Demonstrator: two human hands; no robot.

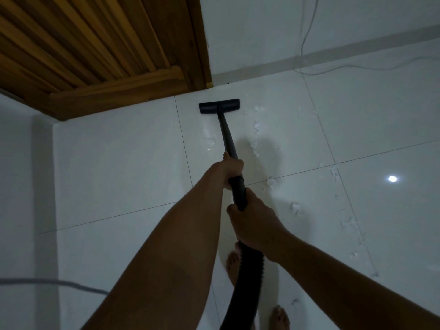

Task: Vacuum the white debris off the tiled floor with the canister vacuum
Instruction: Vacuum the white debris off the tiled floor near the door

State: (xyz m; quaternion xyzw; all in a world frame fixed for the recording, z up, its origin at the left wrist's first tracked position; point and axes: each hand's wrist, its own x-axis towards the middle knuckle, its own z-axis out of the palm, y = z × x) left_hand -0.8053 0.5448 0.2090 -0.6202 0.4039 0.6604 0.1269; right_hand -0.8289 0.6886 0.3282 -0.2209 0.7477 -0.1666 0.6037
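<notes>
A black vacuum wand [227, 136] runs from my hands down to its flat floor head [219, 106], which lies on the white tiled floor [119, 167] close to the wooden door. My left hand [232, 169] grips the wand higher up. My right hand [252, 222] grips the thicker handle end, where the ribbed black hose [247, 277] begins. White debris [257, 126] lies scattered right of the wand, and more white debris [296, 207] trails toward the lower right. A small patch of flakes [209, 139] sits left of the wand. The canister is out of view.
A wooden louvred door [95, 44] and its frame fill the upper left. A white wall with a thin cable [307, 36] runs along the back. A grey cord [71, 285] crosses the floor at lower left. My bare feet [233, 260] stand below the hose.
</notes>
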